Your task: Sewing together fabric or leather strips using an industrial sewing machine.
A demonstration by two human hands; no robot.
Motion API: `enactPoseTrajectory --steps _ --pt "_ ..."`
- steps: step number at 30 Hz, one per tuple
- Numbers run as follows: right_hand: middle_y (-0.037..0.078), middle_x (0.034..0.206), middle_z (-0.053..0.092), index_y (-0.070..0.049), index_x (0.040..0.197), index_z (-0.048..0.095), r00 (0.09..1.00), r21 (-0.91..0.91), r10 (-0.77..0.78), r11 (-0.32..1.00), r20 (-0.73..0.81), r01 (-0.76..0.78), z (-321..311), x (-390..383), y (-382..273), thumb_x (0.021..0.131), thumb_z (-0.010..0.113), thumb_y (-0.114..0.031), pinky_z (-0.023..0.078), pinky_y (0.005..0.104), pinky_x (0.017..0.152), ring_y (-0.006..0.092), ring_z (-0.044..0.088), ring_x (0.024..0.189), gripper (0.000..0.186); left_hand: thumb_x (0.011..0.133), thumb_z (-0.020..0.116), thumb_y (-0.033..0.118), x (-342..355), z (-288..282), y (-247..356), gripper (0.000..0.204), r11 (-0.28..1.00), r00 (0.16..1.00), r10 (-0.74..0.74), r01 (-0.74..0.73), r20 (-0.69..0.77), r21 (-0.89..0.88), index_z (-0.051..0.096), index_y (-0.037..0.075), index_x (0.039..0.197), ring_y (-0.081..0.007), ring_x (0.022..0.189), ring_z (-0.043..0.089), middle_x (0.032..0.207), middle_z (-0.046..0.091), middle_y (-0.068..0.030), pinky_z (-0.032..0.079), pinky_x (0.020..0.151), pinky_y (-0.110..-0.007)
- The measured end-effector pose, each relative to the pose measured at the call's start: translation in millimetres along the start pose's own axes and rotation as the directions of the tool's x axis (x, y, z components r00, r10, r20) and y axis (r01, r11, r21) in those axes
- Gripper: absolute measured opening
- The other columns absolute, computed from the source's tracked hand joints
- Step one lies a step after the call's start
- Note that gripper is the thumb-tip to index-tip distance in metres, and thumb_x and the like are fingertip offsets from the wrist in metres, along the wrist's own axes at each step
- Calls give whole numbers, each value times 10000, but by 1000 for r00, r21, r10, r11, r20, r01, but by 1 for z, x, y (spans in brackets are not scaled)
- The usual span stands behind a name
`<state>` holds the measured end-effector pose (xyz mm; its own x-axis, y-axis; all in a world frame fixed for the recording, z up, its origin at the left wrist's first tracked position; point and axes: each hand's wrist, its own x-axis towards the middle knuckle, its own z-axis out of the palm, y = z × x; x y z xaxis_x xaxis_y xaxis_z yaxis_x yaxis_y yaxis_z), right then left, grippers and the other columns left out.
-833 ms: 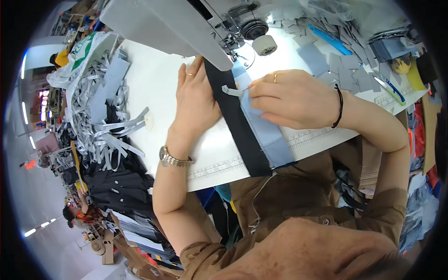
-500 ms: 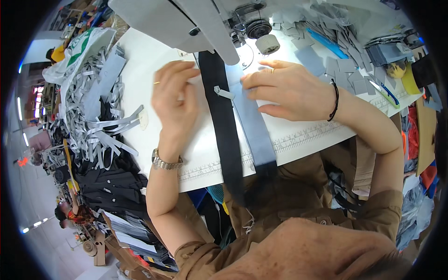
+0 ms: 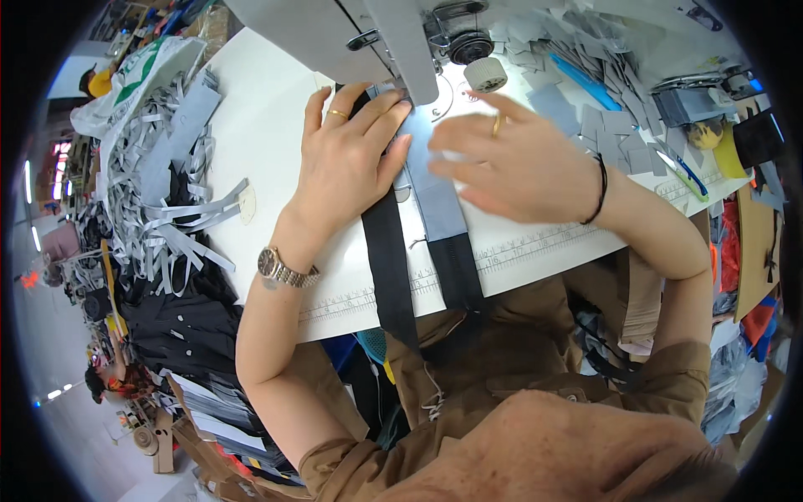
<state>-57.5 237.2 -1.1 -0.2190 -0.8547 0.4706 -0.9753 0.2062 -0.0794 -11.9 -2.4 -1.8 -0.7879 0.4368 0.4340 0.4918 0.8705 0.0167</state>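
Black and grey-blue fabric strips [image 3: 418,226] run lengthwise from the lower centre up to the sewing machine [image 3: 368,33], the left hand [image 3: 347,163] pressing flat on them, the blurred right hand [image 3: 510,163] spread open just beside.

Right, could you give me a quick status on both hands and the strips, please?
Left hand flat on black strip. Right hand pressing grey-blue strip. Both strips run under sewing machine. Nothing in the way.

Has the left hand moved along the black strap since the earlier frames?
Yes. The left hand has slid up the black strap, away from the table's near edge, toward the sewing machine.
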Motion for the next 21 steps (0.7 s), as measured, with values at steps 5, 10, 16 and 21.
enactPoseTrajectory --steps 5,10,16,21 --pt "95 1049 604 -30 903 638 947 170 -321 935 33 311 2 -6 -16 710 695 -139 445 480 1059 259 604 1093 228 893 673 225 9 6 -18 197 1000 1000 -3 3 -24 5 730 89 1024 -238 990 611 1006 718 -30 347 1046 -480" --pt "91 1085 617 -30 936 650 978 132 -204 971 33 198 7 -4 -14 737 716 -123 426 468 1083 238 604 1114 230 872 718 168 16 8 -33 164 1000 999 -30 29 15 9 729 41 975 -322 722 631 819 692 -113 483 654 -418" --pt "50 944 590 -73 818 636 992 94 -86 991 -93 95 12 -4 -3 750 695 -145 429 424 1072 193 621 916 115 843 699 133 2 3 -4 100 989 987 85 -100 -138 -105 734 85 924 -265 1028 623 982 717 -59 378 1043 -460" --pt "68 1084 618 -68 939 672 999 69 -43 997 -33 45 11 0 0 780 718 -193 411 424 1079 208 617 1036 207 863 699 168 -7 -1 3 157 998 997 65 -65 -43 9 726 108 1005 -250 1148 576 1097 698 -20 361 1065 -491"
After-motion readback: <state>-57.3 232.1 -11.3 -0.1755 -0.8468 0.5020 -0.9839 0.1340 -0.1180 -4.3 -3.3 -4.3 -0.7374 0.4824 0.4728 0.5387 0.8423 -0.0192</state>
